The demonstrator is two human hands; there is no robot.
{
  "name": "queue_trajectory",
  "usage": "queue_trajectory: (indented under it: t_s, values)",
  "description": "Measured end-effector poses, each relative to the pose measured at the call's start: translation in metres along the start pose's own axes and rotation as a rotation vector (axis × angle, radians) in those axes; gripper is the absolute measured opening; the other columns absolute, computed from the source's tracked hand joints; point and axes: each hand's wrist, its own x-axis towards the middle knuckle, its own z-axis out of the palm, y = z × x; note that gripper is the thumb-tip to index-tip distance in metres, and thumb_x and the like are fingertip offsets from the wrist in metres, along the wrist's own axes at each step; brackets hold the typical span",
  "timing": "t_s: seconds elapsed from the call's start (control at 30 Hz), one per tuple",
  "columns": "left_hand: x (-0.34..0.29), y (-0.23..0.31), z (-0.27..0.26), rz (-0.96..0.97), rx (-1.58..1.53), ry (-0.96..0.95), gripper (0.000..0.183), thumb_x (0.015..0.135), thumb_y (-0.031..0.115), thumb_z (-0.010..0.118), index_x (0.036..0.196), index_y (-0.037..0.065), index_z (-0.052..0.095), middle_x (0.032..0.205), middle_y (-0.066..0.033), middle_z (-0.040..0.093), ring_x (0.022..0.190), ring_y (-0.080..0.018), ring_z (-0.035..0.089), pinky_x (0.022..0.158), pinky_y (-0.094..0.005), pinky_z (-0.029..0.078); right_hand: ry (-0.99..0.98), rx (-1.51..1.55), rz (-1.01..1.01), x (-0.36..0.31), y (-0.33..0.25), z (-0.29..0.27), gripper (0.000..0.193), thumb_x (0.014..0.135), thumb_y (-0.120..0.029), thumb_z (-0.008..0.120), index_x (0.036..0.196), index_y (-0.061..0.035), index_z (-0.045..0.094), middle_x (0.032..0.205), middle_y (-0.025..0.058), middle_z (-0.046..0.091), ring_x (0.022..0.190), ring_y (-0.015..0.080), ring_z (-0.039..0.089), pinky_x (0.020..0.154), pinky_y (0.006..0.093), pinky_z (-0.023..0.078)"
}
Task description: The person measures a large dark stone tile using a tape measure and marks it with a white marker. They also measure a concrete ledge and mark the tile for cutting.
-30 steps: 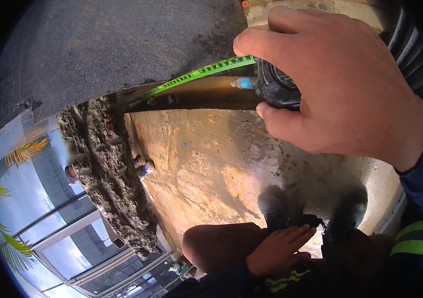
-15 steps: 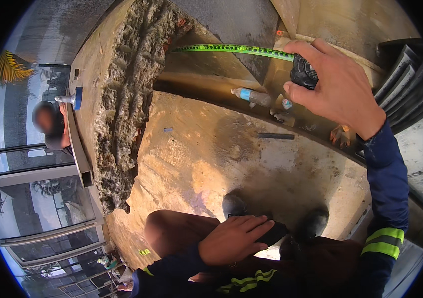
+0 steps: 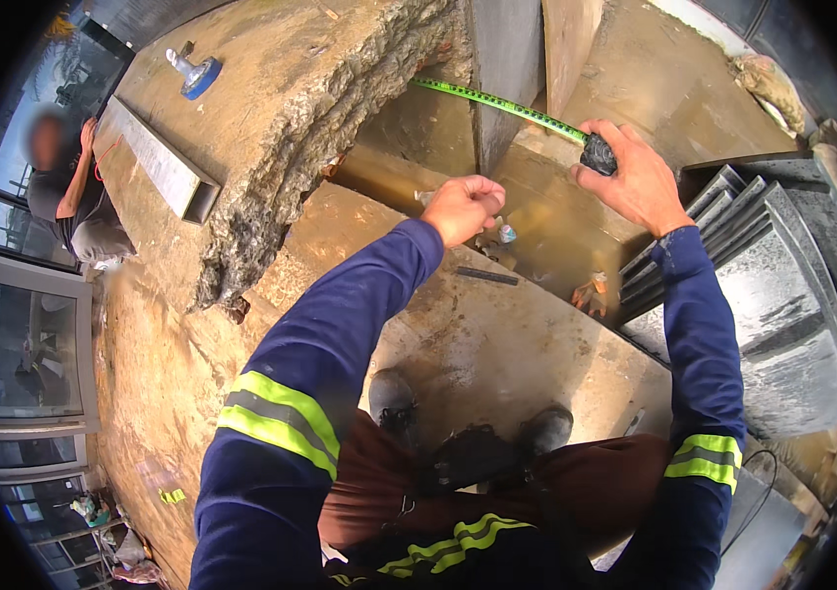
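My right hand (image 3: 635,182) grips a tape measure with a black case (image 3: 597,155). Its bright green blade (image 3: 502,103) stretches left to the rough broken end of a concrete slab (image 3: 315,133); where the tip meets the concrete is too small to make out. Below the blade, my left hand (image 3: 465,209) hangs over the edge of a muddy trench, its fingers curled in and nothing showing in them. It stays apart from the tape. A plastic bottle (image 3: 423,198) is partly covered by this hand.
Brown water (image 3: 546,231) fills the trench, with an orange glove (image 3: 591,293) at its edge. Dark curved sheets (image 3: 782,295) are stacked on the right. A metal channel (image 3: 163,162) and a blue-capped bottle (image 3: 200,77) lie on the slab. A person (image 3: 69,187) is at far left.
My left hand has lifted from my lap, reached forward over the trench edge, and its fingers have curled. My view has shifted; the right hand still holds the extended tape measure.
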Motion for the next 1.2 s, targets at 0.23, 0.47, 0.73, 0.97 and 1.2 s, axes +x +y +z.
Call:
queue_trajectory:
  t_s: [0.23,0.47,0.73,0.97,1.2]
  values:
    - [0.075,-0.017,0.034,0.001,-1.2,0.204,0.037,0.103,0.027,0.071,0.136,0.013,0.063,0.124,-0.0023,0.071,0.108,-0.0197,0.068,0.096,-0.0376,0.054,-0.039,-0.047,0.047,-0.006,-0.005,-0.004,0.06,0.086,-0.043,0.074,0.141,-0.0208,0.062,0.123,0.0155,0.067,0.115,0.0384,0.068,0.098,0.0486,0.054]
    - [0.095,0.01,0.062,0.11,-1.669,0.094,0.039,0.101,0.035,0.073,0.136,0.021,0.065,0.134,0.0021,0.067,0.125,-0.02,0.059,0.104,-0.0401,0.047,-0.054,-0.043,0.04,-0.007,-0.012,-0.015,0.06,0.087,-0.038,0.076,0.141,-0.0159,0.063,0.11,0.0167,0.065,0.102,0.0371,0.067,0.093,0.0459,0.053]
    - [0.104,0.025,0.062,0.172,-1.804,0.053,0.051,0.096,0.046,0.074,0.141,0.028,0.059,0.145,0.0038,0.059,0.137,-0.0213,0.048,0.115,-0.0444,0.03,-0.079,-0.041,0.058,-0.006,-0.015,-0.012,0.058,0.088,-0.03,0.077,0.142,-0.0167,0.062,0.113,0.0171,0.064,0.106,0.0348,0.066,0.096,0.0428,0.052]
    - [0.11,0.03,0.06,0.157,-1.892,0.099,0.03,0.094,0.039,0.08,0.117,0.024,0.068,0.115,0.0077,0.062,0.115,-0.0143,0.054,0.102,-0.04,0.039,-0.078,-0.025,0.046,-0.001,-0.009,-0.01,0.057,0.088,-0.029,0.077,0.142,-0.0168,0.063,0.114,0.0161,0.066,0.106,0.0331,0.067,0.095,0.0415,0.052]
    - [0.112,0.033,0.06,0.159,-1.918,0.127,0.028,0.092,0.036,0.083,0.112,0.024,0.067,0.111,0.0076,0.061,0.108,-0.0127,0.053,0.095,-0.0381,0.04,-0.09,-0.026,0.05,-0.001,-0.009,-0.013,0.057,0.088,-0.028,0.077,0.142,-0.016,0.062,0.114,0.0159,0.065,0.106,0.0321,0.066,0.095,0.0411,0.052]
